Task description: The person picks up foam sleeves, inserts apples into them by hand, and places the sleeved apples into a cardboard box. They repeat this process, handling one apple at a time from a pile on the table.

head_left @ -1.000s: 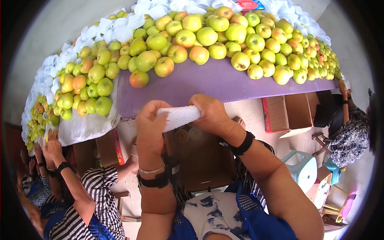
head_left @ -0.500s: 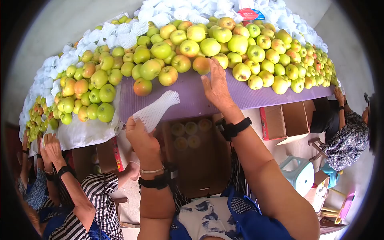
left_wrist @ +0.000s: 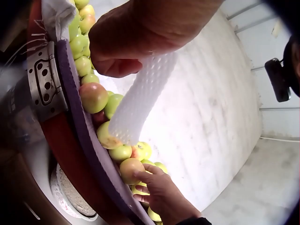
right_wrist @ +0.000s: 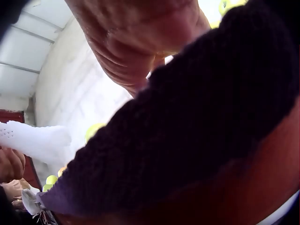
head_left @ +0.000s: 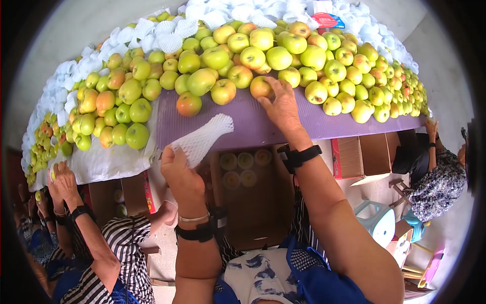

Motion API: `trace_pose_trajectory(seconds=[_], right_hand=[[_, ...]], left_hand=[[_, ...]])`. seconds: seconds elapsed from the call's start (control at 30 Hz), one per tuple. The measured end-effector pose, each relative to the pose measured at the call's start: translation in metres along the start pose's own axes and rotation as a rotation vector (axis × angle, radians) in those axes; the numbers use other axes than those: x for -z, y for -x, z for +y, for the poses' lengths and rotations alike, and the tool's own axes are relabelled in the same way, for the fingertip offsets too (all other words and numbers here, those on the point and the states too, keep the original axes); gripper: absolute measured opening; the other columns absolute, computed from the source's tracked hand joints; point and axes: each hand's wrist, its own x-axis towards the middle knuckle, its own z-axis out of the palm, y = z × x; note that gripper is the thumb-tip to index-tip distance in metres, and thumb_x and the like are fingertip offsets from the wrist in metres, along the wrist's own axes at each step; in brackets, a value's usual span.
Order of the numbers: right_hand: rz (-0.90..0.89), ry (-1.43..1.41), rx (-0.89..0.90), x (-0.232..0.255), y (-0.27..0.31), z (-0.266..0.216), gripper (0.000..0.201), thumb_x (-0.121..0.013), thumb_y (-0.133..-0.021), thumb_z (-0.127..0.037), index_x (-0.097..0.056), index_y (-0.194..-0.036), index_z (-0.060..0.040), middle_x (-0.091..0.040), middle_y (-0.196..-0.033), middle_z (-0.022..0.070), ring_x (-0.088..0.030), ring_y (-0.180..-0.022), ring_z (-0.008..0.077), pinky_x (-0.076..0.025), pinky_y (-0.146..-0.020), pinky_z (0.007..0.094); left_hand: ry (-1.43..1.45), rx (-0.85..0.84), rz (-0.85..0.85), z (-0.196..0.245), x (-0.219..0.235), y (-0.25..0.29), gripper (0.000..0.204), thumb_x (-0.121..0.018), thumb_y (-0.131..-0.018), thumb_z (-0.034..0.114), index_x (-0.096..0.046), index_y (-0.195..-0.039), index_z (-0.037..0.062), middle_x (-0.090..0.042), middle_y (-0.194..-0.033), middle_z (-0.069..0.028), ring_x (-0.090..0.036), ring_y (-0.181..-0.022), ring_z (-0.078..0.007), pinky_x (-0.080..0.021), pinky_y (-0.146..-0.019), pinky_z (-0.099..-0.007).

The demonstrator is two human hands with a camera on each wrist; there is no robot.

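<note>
My left hand (head_left: 183,178) pinches the lower end of a white foam net sleeve (head_left: 206,138), which points up and to the right. The sleeve's upper end is free, and in the left wrist view the same sleeve (left_wrist: 140,105) hangs from the fingers. At the front of the pile, my right hand (head_left: 284,109) grips a yellow-red apple (head_left: 259,87), with thumb and fingers at its right side. The left wrist view shows this apple (left_wrist: 131,170) against the fingertips. A purple ribbed mat (head_left: 243,114) lies under the apples.
Below the table edge stands an open cardboard box (head_left: 253,218) with several round pale items inside. White foam sleeves (head_left: 167,33) line the back of the apple pile. Other people work at left and right; a blue-white stool (head_left: 375,223) stands at right.
My right hand let go of the foam sleeve, reached forward to the pile and took hold of an apple. My left hand kept the sleeve and moved slightly down and left.
</note>
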Motion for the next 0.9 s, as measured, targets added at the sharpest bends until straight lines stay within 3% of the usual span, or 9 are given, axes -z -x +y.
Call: trace_pose_trajectory(seconds=[0.1,0.2,0.3,0.43,0.53,0.73,0.83,0.9], right_hand=[[-0.073,-0.09,-0.002,-0.005,0.0,0.002,0.056,-0.074,-0.066,-0.014,-0.049,-0.115,-0.0093,-0.051,-0.109,0.017,-0.048,-0.104,0.0365,-0.043,-0.087,0.0423],[-0.048,-0.087,0.012,0.003,0.002,-0.016,0.058,-0.075,-0.064,-0.015,-0.048,-0.116,-0.0101,-0.052,-0.108,0.0149,-0.049,-0.103,0.036,-0.044,-0.086,0.0421],[0.0,0.026,0.118,0.004,0.004,-0.024,0.056,-0.073,-0.066,-0.018,-0.049,-0.115,-0.0093,-0.053,-0.106,0.0146,-0.05,-0.101,0.0354,-0.044,-0.085,0.0424],[0.008,0.135,0.198,0.004,0.006,-0.02,0.052,-0.07,-0.07,-0.023,-0.049,-0.114,-0.0082,-0.053,-0.107,0.0162,-0.051,-0.1,0.0352,-0.045,-0.084,0.0436],[-0.066,0.113,0.16,0.012,0.006,-0.016,0.049,-0.068,-0.072,-0.025,-0.05,-0.114,-0.0067,-0.053,-0.107,0.0171,-0.052,-0.101,0.0366,-0.045,-0.083,0.0441],[-0.095,0.05,0.105,0.016,0.014,-0.014,0.056,-0.072,-0.067,-0.017,-0.046,-0.114,-0.0026,-0.054,-0.108,0.0208,-0.052,-0.1,0.0399,-0.045,-0.084,0.0435],[-0.127,-0.142,-0.053,0.017,0.012,-0.009,0.062,-0.075,-0.065,-0.015,-0.044,-0.116,-0.0012,-0.055,-0.108,0.0184,-0.054,-0.097,0.0361,-0.046,-0.083,0.0397],[-0.16,-0.425,-0.136,0.02,0.011,-0.003,0.059,-0.073,-0.068,-0.015,-0.044,-0.118,-0.0014,-0.055,-0.108,0.0153,-0.056,-0.094,0.0316,-0.047,-0.079,0.0366]], left_hand=[[-0.009,-0.017,0.003,-0.003,0.004,-0.003,0.013,-0.049,-0.091,0.013,-0.056,-0.097,0.0041,-0.064,-0.09,-0.0049,-0.061,-0.073,-0.0119,-0.044,-0.054,-0.0213],[-0.001,0.006,0.048,0.004,-0.002,0.002,0.014,-0.046,-0.085,0.002,-0.054,-0.095,-0.0045,-0.06,-0.092,-0.0104,-0.06,-0.083,-0.0186,-0.05,-0.076,-0.031],[-0.047,-0.043,0.003,-0.004,0.005,-0.001,0.012,-0.049,-0.091,0.012,-0.056,-0.095,0.0037,-0.064,-0.086,-0.004,-0.06,-0.071,-0.0106,-0.042,-0.051,-0.0197],[-0.045,-0.054,0.029,-0.003,0.005,-0.001,0.01,-0.05,-0.09,0.01,-0.055,-0.095,0.0036,-0.063,-0.088,-0.004,-0.06,-0.071,-0.0104,-0.041,-0.05,-0.0189],[-0.044,-0.071,0.08,0.002,0.0,0.001,0.01,-0.051,-0.089,0.009,-0.056,-0.095,0.0037,-0.063,-0.088,-0.004,-0.059,-0.07,-0.0102,-0.041,-0.049,-0.0187],[-0.129,-0.046,0.116,0.002,-0.003,0.002,0.011,-0.056,-0.085,0.007,-0.056,-0.096,0.0039,-0.063,-0.088,-0.0041,-0.059,-0.068,-0.01,-0.042,-0.047,-0.019],[-0.12,-0.028,0.092,-0.001,-0.004,0.002,0.011,-0.056,-0.085,0.007,-0.056,-0.095,0.004,-0.063,-0.088,-0.0043,-0.058,-0.068,-0.01,-0.041,-0.047,-0.0195],[-0.115,-0.024,0.07,-0.004,-0.004,0.002,0.01,-0.056,-0.085,0.007,-0.056,-0.095,0.0041,-0.063,-0.088,-0.0043,-0.058,-0.068,-0.0098,-0.041,-0.047,-0.0197]])
